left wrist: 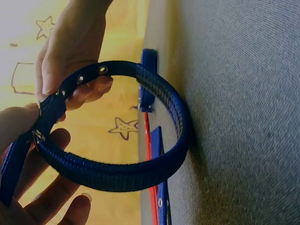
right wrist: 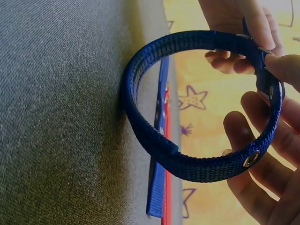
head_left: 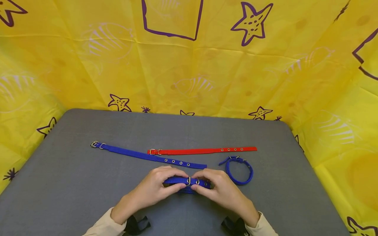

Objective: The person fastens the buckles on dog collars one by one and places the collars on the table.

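A blue dog collar is bent into a loop between both hands, its metal buckle facing up. My left hand pinches the strap just left of the buckle, thumb below and fingers above. On the other side, my right hand pinches the strap beside an eyelet. In the left wrist view the strap end passes through the buckle area, partly covered by fingers, and the bottom of the loop comes down at the grey tabletop. Whether the buckle's prong sits in an eyelet cannot be made out.
Beyond the hands, another blue collar lies flat and slanted. A red collar stretches out next to it. Right of them lies a buckled blue collar in a ring. Yellow patterned cloth surrounds the grey table.
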A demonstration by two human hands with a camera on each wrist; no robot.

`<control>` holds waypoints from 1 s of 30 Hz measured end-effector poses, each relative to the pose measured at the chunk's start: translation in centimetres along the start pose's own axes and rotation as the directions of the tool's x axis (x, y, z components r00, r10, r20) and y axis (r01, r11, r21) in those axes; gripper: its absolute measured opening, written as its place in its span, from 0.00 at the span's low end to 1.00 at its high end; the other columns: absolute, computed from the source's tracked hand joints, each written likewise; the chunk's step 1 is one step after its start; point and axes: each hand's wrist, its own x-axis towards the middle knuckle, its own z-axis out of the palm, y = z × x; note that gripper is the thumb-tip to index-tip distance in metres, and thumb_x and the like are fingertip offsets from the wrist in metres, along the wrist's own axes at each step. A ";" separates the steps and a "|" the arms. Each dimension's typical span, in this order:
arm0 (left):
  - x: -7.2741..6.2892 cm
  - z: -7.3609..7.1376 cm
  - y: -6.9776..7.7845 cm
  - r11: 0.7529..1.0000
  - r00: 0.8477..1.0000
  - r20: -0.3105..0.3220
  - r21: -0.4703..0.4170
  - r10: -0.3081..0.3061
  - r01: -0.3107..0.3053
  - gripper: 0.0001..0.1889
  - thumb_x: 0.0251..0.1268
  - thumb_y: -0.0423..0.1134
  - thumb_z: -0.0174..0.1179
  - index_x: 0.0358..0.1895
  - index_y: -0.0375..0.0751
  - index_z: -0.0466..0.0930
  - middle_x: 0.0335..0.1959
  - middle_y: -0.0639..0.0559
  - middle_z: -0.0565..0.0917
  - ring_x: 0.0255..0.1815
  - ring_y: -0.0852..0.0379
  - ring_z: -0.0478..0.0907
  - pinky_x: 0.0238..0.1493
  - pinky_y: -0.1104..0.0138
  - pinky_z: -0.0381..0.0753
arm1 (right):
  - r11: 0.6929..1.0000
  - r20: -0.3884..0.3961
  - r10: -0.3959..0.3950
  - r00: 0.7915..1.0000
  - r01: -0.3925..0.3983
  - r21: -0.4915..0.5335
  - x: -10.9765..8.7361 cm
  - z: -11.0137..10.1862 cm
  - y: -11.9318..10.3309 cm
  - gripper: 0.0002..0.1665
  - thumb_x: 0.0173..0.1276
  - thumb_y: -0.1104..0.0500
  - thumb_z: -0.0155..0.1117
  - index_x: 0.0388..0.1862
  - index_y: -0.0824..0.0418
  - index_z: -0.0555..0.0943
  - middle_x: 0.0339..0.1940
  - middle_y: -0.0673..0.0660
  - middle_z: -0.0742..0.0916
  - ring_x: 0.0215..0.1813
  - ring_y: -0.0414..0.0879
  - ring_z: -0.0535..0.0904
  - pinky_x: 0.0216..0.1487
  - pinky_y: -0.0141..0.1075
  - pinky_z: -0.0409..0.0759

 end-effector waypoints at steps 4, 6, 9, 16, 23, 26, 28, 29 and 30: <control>-0.1 -0.3 0.1 0.999 0.999 0.002 0.001 -0.032 0.032 0.10 0.63 0.39 0.68 0.47 0.53 0.85 0.42 0.61 0.88 0.44 0.64 0.83 0.45 0.67 0.81 | 0.999 0.006 0.030 1.000 -0.030 -0.016 0.0 0.0 0.1 0.08 0.67 0.54 0.70 0.45 0.49 0.84 0.40 0.43 0.88 0.42 0.33 0.83 0.45 0.30 0.81; -0.1 -0.6 0.1 0.999 0.999 0.005 -0.005 -0.052 0.052 0.09 0.63 0.39 0.68 0.46 0.53 0.85 0.42 0.61 0.88 0.42 0.65 0.82 0.43 0.68 0.81 | 0.998 0.009 0.053 0.999 -0.053 -0.028 -0.1 -0.1 0.2 0.08 0.67 0.53 0.70 0.45 0.48 0.84 0.40 0.42 0.88 0.42 0.32 0.82 0.44 0.31 0.81; 0.0 -1.0 0.1 0.998 0.998 -0.004 -0.009 -0.063 0.063 0.09 0.63 0.38 0.68 0.45 0.52 0.86 0.40 0.60 0.88 0.40 0.66 0.83 0.41 0.69 0.81 | 0.995 0.007 0.090 0.996 -0.090 -0.044 0.0 -0.3 0.3 0.09 0.65 0.53 0.71 0.44 0.47 0.84 0.38 0.41 0.88 0.38 0.30 0.80 0.39 0.31 0.81; 0.2 -1.7 0.2 0.993 0.995 -0.011 -0.060 -0.100 0.099 0.08 0.63 0.38 0.68 0.45 0.52 0.85 0.40 0.60 0.88 0.41 0.64 0.85 0.44 0.68 0.83 | 0.991 0.015 0.131 0.991 -0.131 -0.040 0.0 -0.5 0.4 0.09 0.65 0.53 0.72 0.44 0.47 0.84 0.35 0.40 0.86 0.34 0.29 0.77 0.34 0.32 0.80; 0.1 -1.8 0.1 0.989 0.995 0.027 -0.110 -0.098 0.101 0.09 0.64 0.36 0.67 0.45 0.50 0.84 0.41 0.58 0.88 0.41 0.62 0.84 0.44 0.68 0.82 | 0.991 0.037 0.134 0.990 -0.133 -0.021 0.0 -0.5 0.5 0.08 0.66 0.52 0.71 0.44 0.47 0.84 0.35 0.43 0.88 0.35 0.30 0.77 0.35 0.32 0.79; 0.1 -1.9 0.0 0.989 0.996 0.031 -0.121 -0.081 0.084 0.09 0.64 0.36 0.67 0.45 0.51 0.84 0.40 0.58 0.87 0.40 0.62 0.82 0.41 0.70 0.81 | 0.992 0.038 0.127 0.991 -0.127 -0.021 -0.1 -0.5 0.6 0.08 0.66 0.51 0.70 0.44 0.47 0.84 0.35 0.44 0.88 0.35 0.30 0.77 0.36 0.32 0.79; 0.2 -1.9 -0.1 0.991 0.998 0.028 -0.119 -0.062 0.065 0.09 0.63 0.35 0.68 0.45 0.51 0.84 0.40 0.58 0.87 0.38 0.63 0.80 0.39 0.71 0.79 | 0.992 0.036 0.122 0.992 -0.121 -0.023 -0.1 -0.5 0.6 0.08 0.66 0.52 0.70 0.43 0.47 0.84 0.35 0.42 0.87 0.35 0.30 0.77 0.35 0.32 0.79; 0.2 -1.9 -0.1 0.991 0.998 0.028 -0.116 -0.058 0.061 0.09 0.63 0.35 0.68 0.45 0.51 0.84 0.40 0.58 0.87 0.38 0.63 0.80 0.39 0.71 0.79 | 0.993 0.035 0.119 0.992 -0.118 -0.024 -0.1 -0.5 0.6 0.08 0.66 0.52 0.70 0.43 0.47 0.84 0.35 0.42 0.87 0.35 0.30 0.77 0.35 0.31 0.79; 0.2 -1.9 -0.1 0.992 0.998 0.029 -0.113 -0.054 0.057 0.09 0.63 0.35 0.68 0.45 0.51 0.84 0.39 0.58 0.87 0.38 0.63 0.79 0.38 0.72 0.79 | 0.993 0.033 0.114 0.993 -0.114 -0.025 -0.1 -0.5 0.6 0.08 0.66 0.52 0.70 0.43 0.47 0.84 0.35 0.41 0.87 0.35 0.30 0.77 0.35 0.31 0.79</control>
